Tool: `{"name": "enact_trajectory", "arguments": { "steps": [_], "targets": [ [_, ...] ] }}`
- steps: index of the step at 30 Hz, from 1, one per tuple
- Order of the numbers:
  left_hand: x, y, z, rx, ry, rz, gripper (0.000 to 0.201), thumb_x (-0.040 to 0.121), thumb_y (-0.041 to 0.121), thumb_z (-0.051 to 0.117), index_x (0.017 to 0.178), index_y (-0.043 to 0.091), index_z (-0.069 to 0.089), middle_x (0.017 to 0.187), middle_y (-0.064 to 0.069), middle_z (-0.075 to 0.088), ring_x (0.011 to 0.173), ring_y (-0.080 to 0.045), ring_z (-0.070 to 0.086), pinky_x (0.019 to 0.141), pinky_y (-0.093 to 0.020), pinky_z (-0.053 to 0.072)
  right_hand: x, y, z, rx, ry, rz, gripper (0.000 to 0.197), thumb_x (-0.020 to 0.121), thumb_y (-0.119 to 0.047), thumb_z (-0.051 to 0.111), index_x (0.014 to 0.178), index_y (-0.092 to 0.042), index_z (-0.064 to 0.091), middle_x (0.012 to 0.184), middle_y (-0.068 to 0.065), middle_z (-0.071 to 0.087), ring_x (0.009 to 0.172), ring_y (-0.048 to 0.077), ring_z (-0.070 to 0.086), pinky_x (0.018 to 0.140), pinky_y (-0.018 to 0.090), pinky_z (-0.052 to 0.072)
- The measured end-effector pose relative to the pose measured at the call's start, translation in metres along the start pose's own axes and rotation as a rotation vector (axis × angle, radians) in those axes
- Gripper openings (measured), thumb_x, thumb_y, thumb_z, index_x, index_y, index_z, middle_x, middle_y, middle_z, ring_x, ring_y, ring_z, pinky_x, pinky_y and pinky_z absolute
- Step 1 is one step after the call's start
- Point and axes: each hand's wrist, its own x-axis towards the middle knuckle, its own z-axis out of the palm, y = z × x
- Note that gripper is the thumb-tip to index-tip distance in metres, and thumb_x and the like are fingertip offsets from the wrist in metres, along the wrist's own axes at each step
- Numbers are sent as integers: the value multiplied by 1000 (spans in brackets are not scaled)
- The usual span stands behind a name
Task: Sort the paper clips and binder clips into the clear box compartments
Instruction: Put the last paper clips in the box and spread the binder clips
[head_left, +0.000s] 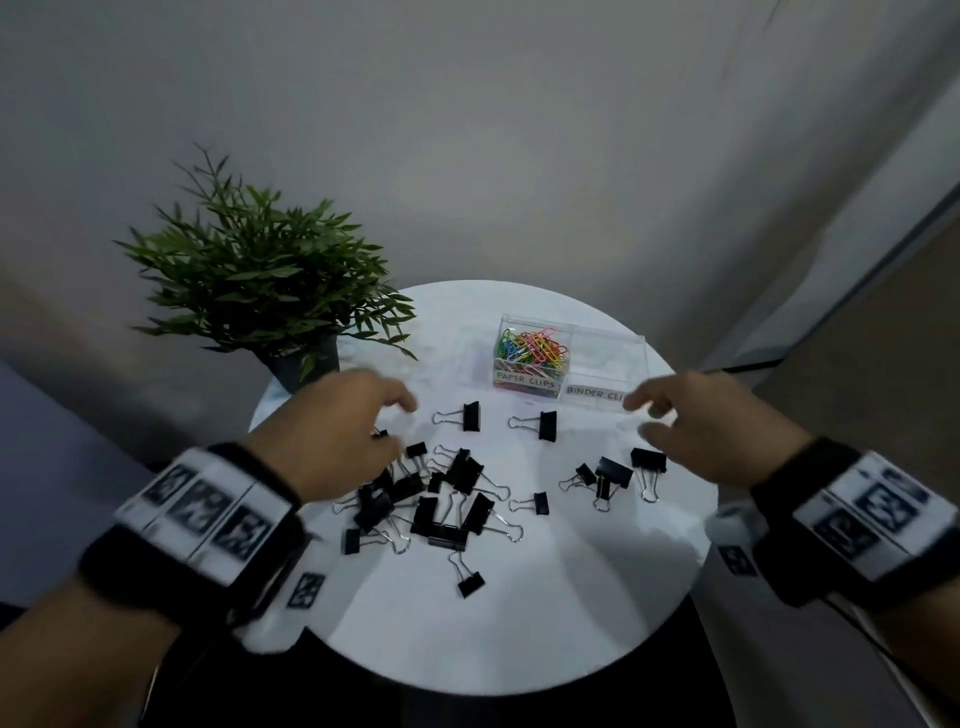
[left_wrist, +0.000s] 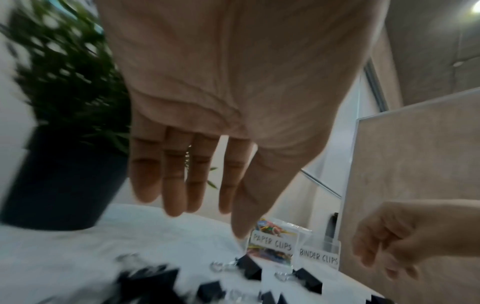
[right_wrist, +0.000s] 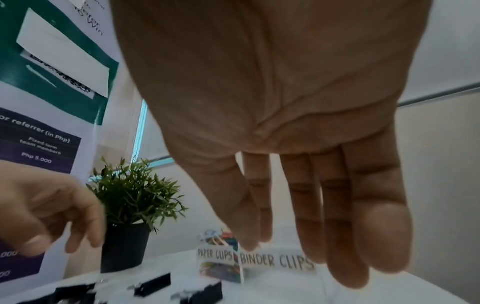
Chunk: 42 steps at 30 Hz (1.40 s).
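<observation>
A clear two-compartment box (head_left: 605, 364) stands at the back of the round white table (head_left: 519, 623). Its left half, labelled PAPER CLIPS, holds coloured paper clips (head_left: 532, 345). I see nothing in the right half, labelled BINDER CLIPS (right_wrist: 275, 261). Black binder clips lie in a heap (head_left: 441, 499) at centre left, a small group (head_left: 613, 473) at the right, and two single ones (head_left: 470, 415) in front of the box. My left hand (head_left: 400, 426) hovers over the heap's left edge with fingers spread, holding nothing. My right hand (head_left: 641, 415) hovers empty by the box's front right corner.
A potted green plant (head_left: 270, 280) in a dark pot stands at the table's back left, close behind my left hand. A wall lies behind the table, and a partition panel (left_wrist: 415, 164) rises to the right. The table's near half is bare white surface.
</observation>
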Motion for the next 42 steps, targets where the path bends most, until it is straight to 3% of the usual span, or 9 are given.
{"name": "enact_trajectory", "arguments": {
  "steps": [4, 8, 14, 17, 23, 27, 32, 36, 42],
  "targets": [
    [-37, -24, 20, 72, -135, -156, 44, 81, 34, 66, 122, 44, 52, 112, 13, 50, 108, -12, 55, 91, -29, 45, -20, 3, 24, 3, -44, 23, 35, 85, -16, 55, 109, -39, 67, 111, -11, 67, 92, 12, 61, 83, 23, 45],
    [-56, -28, 37, 21, -135, -181, 52, 77, 35, 66, 125, 46, 51, 110, 20, 47, 108, -7, 55, 91, -27, 46, -20, 0, 43, -31, -97, 3, 42, 83, -7, 52, 111, -34, 68, 108, 1, 63, 102, 22, 59, 83, 32, 49],
    [-59, -15, 50, -80, -42, -122, 31, 83, 28, 66, 111, 41, 61, 97, 15, 49, 84, -5, 54, 72, -19, 39, -23, -2, 46, 20, -120, 35, 48, 73, -3, 61, 111, -34, 63, 93, -3, 53, 91, 20, 57, 78, 30, 49],
    [-57, -10, 54, -115, -7, -122, 15, 85, 30, 65, 96, 40, 64, 90, 14, 48, 78, -5, 52, 73, -23, 43, -26, -2, 48, 43, -119, 36, 50, 76, -6, 61, 118, -34, 57, 98, -2, 55, 97, 21, 58, 80, 32, 49],
    [-58, -8, 59, -127, 5, -117, 31, 84, 11, 62, 91, 42, 60, 91, 15, 47, 90, -9, 56, 81, -26, 48, -32, 3, 51, -80, -36, 91, 39, 85, -27, 55, 123, -35, 52, 107, -2, 55, 101, 25, 59, 81, 34, 48],
    [-61, -2, 57, -108, 56, -103, 33, 84, 14, 58, 104, 40, 59, 94, 17, 43, 93, -8, 55, 80, -26, 48, -33, -4, 54, 7, 8, 130, 30, 85, -23, 50, 113, -29, 60, 98, -1, 61, 98, 25, 58, 78, 33, 47],
    [-59, 13, 54, -29, 2, 16, 44, 88, 27, 58, 127, 44, 49, 107, 19, 45, 105, -4, 50, 82, -21, 43, -34, -15, 55, -3, 22, 119, 24, 87, -38, 58, 103, -21, 58, 95, 2, 66, 96, 25, 58, 69, 30, 40],
    [-53, 14, 59, 16, -51, 44, 50, 89, 12, 54, 127, 44, 53, 104, 16, 46, 103, -10, 50, 81, -22, 42, -31, -14, 58, 13, 18, 111, 10, 84, -21, 56, 92, -18, 62, 92, 2, 64, 88, 24, 58, 69, 31, 47],
    [-51, 9, 58, -18, -36, 40, 34, 85, 15, 58, 114, 33, 60, 106, 15, 47, 92, -11, 55, 81, -26, 49, -27, -5, 56, 84, 67, 0, 29, 77, -5, 57, 99, -20, 64, 97, -5, 50, 86, 17, 51, 69, 24, 37]
  ]
}}
